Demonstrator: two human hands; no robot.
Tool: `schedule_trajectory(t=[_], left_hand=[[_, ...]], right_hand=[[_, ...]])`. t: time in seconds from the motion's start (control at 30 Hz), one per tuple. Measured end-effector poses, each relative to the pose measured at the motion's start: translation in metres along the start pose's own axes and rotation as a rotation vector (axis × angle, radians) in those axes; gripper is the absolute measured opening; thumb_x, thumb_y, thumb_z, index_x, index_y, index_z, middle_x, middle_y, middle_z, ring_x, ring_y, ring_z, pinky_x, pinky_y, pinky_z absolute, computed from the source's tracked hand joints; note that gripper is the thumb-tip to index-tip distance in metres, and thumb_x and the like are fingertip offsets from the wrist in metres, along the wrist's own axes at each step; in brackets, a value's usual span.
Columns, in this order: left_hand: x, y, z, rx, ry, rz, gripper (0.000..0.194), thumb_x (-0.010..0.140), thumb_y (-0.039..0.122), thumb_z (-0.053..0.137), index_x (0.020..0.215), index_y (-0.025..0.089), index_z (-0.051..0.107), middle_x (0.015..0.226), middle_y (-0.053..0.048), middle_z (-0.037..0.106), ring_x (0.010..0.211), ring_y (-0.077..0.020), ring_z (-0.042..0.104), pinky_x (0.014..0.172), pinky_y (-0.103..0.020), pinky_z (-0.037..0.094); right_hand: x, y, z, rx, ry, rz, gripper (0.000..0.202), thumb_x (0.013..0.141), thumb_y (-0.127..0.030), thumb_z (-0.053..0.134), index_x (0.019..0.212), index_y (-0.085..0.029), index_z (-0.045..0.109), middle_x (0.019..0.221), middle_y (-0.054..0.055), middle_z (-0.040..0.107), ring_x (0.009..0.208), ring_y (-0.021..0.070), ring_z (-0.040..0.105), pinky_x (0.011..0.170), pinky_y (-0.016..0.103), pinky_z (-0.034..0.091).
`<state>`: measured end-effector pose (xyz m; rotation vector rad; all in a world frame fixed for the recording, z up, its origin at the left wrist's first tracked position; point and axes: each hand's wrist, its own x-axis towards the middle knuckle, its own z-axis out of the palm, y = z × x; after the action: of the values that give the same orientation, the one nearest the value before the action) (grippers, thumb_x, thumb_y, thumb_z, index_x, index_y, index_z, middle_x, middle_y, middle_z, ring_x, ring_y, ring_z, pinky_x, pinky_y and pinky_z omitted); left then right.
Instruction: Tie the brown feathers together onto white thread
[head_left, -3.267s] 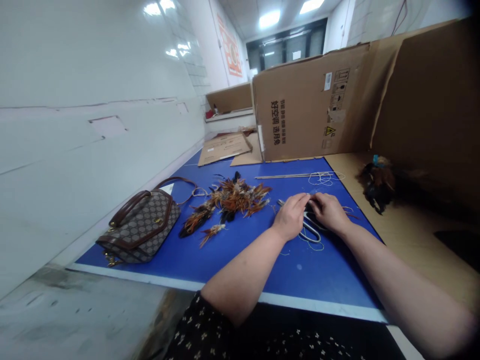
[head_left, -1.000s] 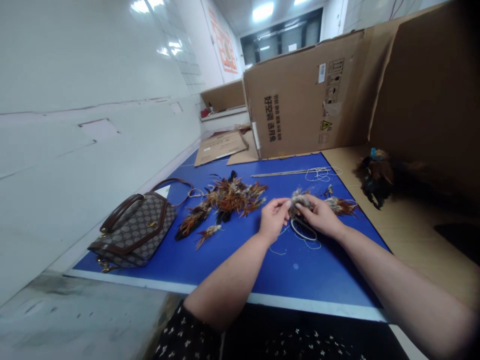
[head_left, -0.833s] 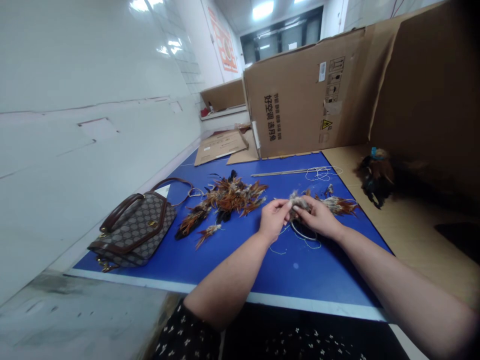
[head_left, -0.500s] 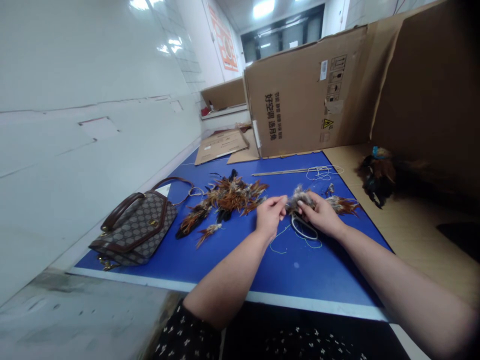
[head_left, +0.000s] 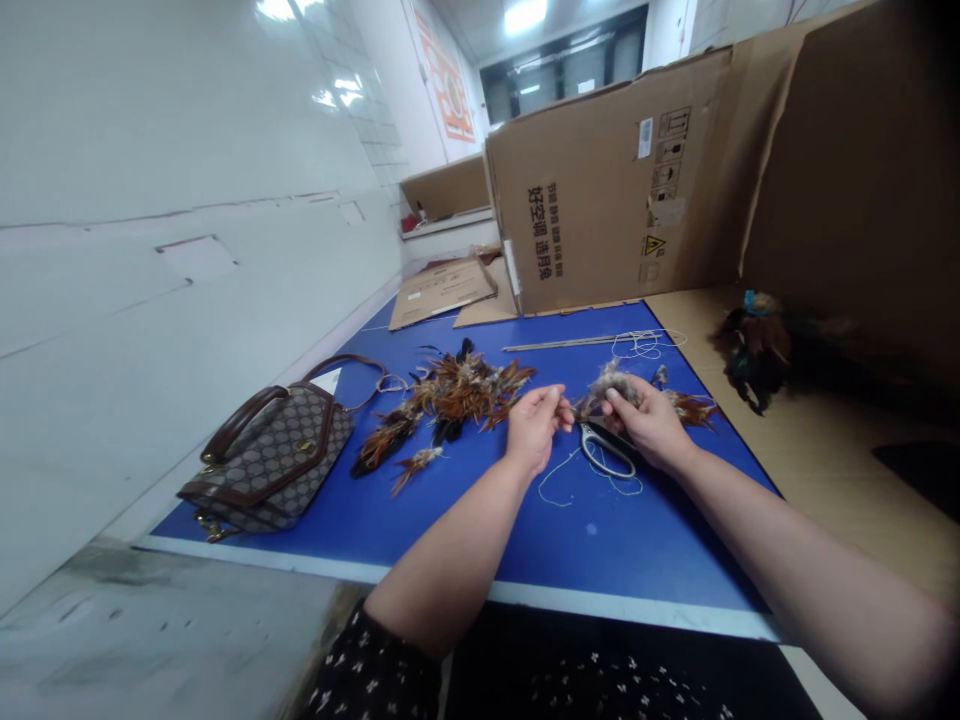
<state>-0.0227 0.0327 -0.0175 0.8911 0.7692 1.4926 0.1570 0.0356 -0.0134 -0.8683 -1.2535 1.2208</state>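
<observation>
My right hand grips a fluffy grey feather bundle between thumb and fingers. Just left of it, my left hand is pinched closed; whatever its fingertips hold is too small to make out. Scissors with looped handles lie on the blue table below and between the hands, partly hidden. Thin green thread curls beside them. A pile of brown and black feathers lies left of my left hand, with a small feather tuft in front. More brown feathers show beyond my right hand.
A patterned handbag stands on the left of the blue table. Thin sticks and white string lie behind the hands. A large cardboard box rises at the back; a dark feather bundle rests on cardboard at right.
My left hand has shifted slightly left, and its fingers look a little looser. My right hand has moved slightly right with the grey bundle, showing more of the scissors.
</observation>
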Motion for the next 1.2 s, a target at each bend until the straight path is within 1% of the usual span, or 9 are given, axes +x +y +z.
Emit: schedule_trajectory(t=[0.17,0.27,0.43,0.63,0.77,0.9,0.97,1.07,1.2], left_hand=[[0.002,-0.008,-0.004,0.002,-0.019,-0.036,0.055,0.074,0.045,0.087,0.112,0.009,0.07,0.082,-0.006,0.07,0.065,-0.0142,0.066,0.059,-0.028,0.05],[0.002,-0.01,-0.006,0.048,-0.03,-0.025,0.049,0.075,0.045,0.087,0.106,0.01,0.071,0.08,-0.006,0.071,0.063,-0.0136,0.065,0.057,-0.028,0.049],[-0.001,-0.012,-0.008,0.181,-0.107,0.019,0.041,0.081,0.05,0.081,0.096,0.013,0.07,0.073,-0.005,0.07,0.058,-0.0115,0.061,0.056,-0.026,0.046],[-0.011,-0.011,-0.003,0.346,-0.237,-0.075,0.044,0.082,0.055,0.079,0.093,0.014,0.069,0.059,0.002,0.06,0.05,-0.0063,0.046,0.052,-0.022,0.034],[-0.011,-0.009,-0.002,0.408,-0.198,-0.056,0.043,0.08,0.055,0.08,0.085,0.015,0.065,0.055,0.004,0.055,0.048,-0.0054,0.04,0.05,-0.022,0.028],[-0.008,-0.004,-0.003,0.406,-0.131,-0.011,0.04,0.082,0.052,0.078,0.083,0.016,0.063,0.055,0.004,0.055,0.049,-0.0058,0.041,0.053,-0.022,0.03],[-0.007,-0.002,-0.003,0.389,-0.096,-0.004,0.039,0.082,0.052,0.078,0.083,0.016,0.063,0.054,0.004,0.055,0.05,-0.0061,0.041,0.054,-0.022,0.031],[-0.006,-0.002,-0.004,0.359,-0.074,-0.006,0.039,0.081,0.052,0.078,0.082,0.016,0.062,0.055,0.004,0.056,0.05,-0.0066,0.043,0.054,-0.022,0.031],[-0.007,-0.005,-0.002,0.34,-0.083,-0.009,0.04,0.08,0.052,0.08,0.082,0.016,0.062,0.055,0.004,0.055,0.05,-0.0065,0.043,0.054,-0.022,0.031]], right_hand=[[0.004,0.003,-0.004,0.157,-0.003,-0.007,0.04,0.081,-0.052,0.084,0.09,-0.023,0.059,0.07,-0.003,0.058,0.051,0.0081,0.042,0.049,0.025,0.037],[0.006,0.005,-0.006,0.151,0.016,0.002,0.042,0.079,-0.053,0.085,0.09,-0.022,0.059,0.07,-0.002,0.06,0.05,0.0083,0.042,0.047,0.025,0.034],[0.003,0.005,-0.004,-0.015,0.003,-0.006,0.041,0.084,-0.057,0.079,0.094,-0.023,0.059,0.072,-0.002,0.06,0.053,0.0094,0.044,0.047,0.024,0.034],[-0.002,0.008,-0.001,-0.253,-0.027,-0.092,0.034,0.09,-0.054,0.071,0.092,-0.023,0.058,0.073,-0.001,0.061,0.059,0.0126,0.052,0.053,0.025,0.043],[-0.002,0.009,-0.003,-0.222,-0.034,-0.051,0.023,0.091,-0.045,0.068,0.096,-0.024,0.058,0.075,-0.001,0.065,0.054,0.0128,0.055,0.051,0.026,0.045],[0.002,0.009,-0.005,-0.137,0.099,-0.023,0.011,0.086,-0.03,0.066,0.093,-0.024,0.06,0.077,0.0,0.069,0.056,0.0144,0.059,0.054,0.028,0.05],[0.005,0.007,-0.007,-0.09,0.171,-0.03,0.005,0.081,-0.023,0.064,0.084,-0.023,0.06,0.072,0.0,0.066,0.054,0.0138,0.055,0.05,0.028,0.045],[0.009,0.0,-0.009,0.061,0.209,-0.014,0.008,0.073,-0.021,0.063,0.073,-0.023,0.056,0.061,-0.001,0.053,0.046,0.0111,0.039,0.041,0.025,0.026],[0.005,-0.011,-0.007,0.266,0.083,0.075,0.028,0.072,-0.027,0.07,0.066,-0.024,0.043,0.054,-0.005,0.032,0.045,0.0087,0.022,0.043,0.025,0.014]])
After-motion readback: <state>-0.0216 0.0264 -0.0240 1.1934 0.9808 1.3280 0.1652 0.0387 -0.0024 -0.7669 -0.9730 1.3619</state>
